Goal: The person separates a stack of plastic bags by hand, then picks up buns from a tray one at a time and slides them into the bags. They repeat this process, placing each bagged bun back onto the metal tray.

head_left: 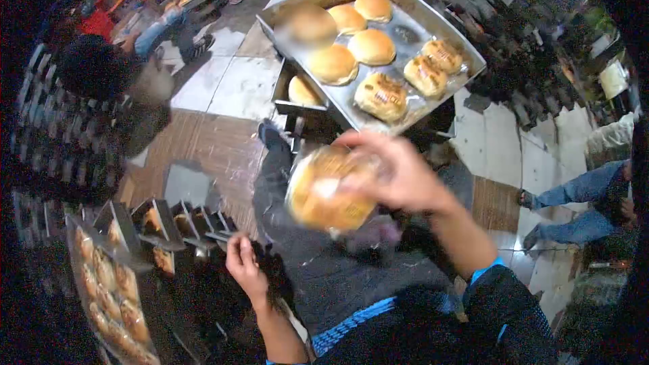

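My right hand [395, 172] grips a round bun in a clear printed wrapper [328, 192], held above my lap and blurred by motion. Beyond it, a metal tray [405, 34] holds several unwrapped golden buns [372, 47] on its left and three wrapped buns [382, 96] on its right and near side. My left hand [245, 267] is low at the left, fingers curled close together beside the edge of a stack of dark trays [216, 235]. Whether its fingertips hold that edge is too unclear to tell.
Another tray with a bun [302, 92] lies under the metal tray. At lower left stands a tray of packed baked goods [111, 284]. One person [108, 67] sits at the upper left; another person's jeans-clad legs [574, 206] show at the right. Tiled floor [230, 88] lies between.
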Demonstrator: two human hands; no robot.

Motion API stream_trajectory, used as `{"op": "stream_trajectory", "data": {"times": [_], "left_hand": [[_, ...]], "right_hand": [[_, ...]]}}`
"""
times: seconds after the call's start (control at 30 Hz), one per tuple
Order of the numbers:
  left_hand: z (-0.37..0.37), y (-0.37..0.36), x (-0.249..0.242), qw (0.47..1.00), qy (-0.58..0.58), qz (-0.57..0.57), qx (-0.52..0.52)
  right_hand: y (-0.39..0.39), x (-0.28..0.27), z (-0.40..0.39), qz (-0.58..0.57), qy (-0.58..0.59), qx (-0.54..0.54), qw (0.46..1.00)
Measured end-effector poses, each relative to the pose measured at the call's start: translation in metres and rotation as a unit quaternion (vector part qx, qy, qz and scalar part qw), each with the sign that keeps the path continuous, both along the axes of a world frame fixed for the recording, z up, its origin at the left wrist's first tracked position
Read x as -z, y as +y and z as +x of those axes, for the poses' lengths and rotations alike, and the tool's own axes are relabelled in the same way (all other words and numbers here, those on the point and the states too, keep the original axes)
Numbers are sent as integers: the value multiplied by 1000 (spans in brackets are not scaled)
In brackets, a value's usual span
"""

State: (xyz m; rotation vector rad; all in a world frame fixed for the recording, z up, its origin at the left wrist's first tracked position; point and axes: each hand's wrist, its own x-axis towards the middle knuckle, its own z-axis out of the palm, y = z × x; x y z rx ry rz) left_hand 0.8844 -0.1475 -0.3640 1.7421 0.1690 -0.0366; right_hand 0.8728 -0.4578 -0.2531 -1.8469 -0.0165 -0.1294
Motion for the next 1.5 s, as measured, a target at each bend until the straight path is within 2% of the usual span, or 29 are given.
{"op": "stream_trajectory", "data": {"times": [0.03,0.07,0.13,0.17,0.2,0.23,0.3,0.33,0.4,0.43,0.47,0.5,0.53,0.57,0.6,0.7,0.83,0.87,0.97,1.0,1.03,1.1,1.2,1.3,1.33,1.37,1.43,1.47,1.5], "left_hand": [[-2,-9,12,1000,-13,3,15],[-5,-34,3,998,-51,8,41],[-14,-73,-6,988,-36,55,141],[-21,-93,-5,980,-68,42,179],[-24,-107,6,947,-167,113,251],[-27,-123,12,923,-187,133,309],[-35,-135,43,876,-216,210,377],[-36,-134,51,871,-201,202,401],[-33,-121,65,857,-165,186,452],[-33,-115,71,856,-156,185,457],[-30,-112,63,850,-173,175,465],[-28,-110,54,844,-187,168,475],[-29,-111,57,834,-203,163,487],[-31,-113,58,824,-229,183,485],[-34,-115,61,827,-221,182,483],[-41,-121,67,838,-268,216,424],[-58,-134,80,844,-286,311,332],[-60,-132,75,843,-267,325,336],[-60,-117,50,865,-259,148,404],[-64,-118,42,857,-299,143,394],[-64,-113,64,836,-285,165,439],[-67,-120,78,830,-267,266,411],[-60,-130,74,865,-147,266,399],[-49,-133,48,889,-189,153,388],[-44,-131,47,887,-192,138,396],[-39,-129,46,885,-196,123,405],[-19,-119,61,868,-210,48,447],[-19,-120,51,926,-47,-119,356],[-12,-119,39,920,113,-264,265]], "right_hand": [[-26,-14,4,55,10,56,997],[-59,-20,15,56,5,111,992],[-129,-22,50,51,30,218,974],[-161,-14,67,21,23,285,958],[-192,-6,84,-7,20,351,936],[-206,-1,90,-54,-9,431,901],[-219,11,76,-273,-91,471,834],[-217,13,68,-377,-134,476,783],[-147,17,26,-403,-233,341,817],[-109,33,4,-362,-308,273,836],[-76,42,-21,-373,-275,165,871],[-44,56,-43,-304,-245,81,917],[-23,80,-70,-242,-109,2,964],[-15,108,-89,-277,-44,-68,957],[-3,126,-106,-273,12,-69,959],[13,158,-131,-268,31,68,961],[8,144,-130,-172,70,71,980],[3,150,-133,-181,62,48,980],[-8,154,-141,-196,23,-1,980],[-7,152,-145,-208,-9,-3,978],[-4,153,-149,-219,-39,-5,975],[0,156,-151,-228,-28,29,973],[0,159,-146,-199,25,61,978],[-10,129,-137,-341,-151,105,922],[-19,116,-132,-313,-146,120,931],[-19,98,-131,-223,-84,190,952],[-25,56,-118,-102,-73,274,953],[-29,52,-108,-51,-109,306,944],[-28,48,-100,-61,-99,289,950]]}}
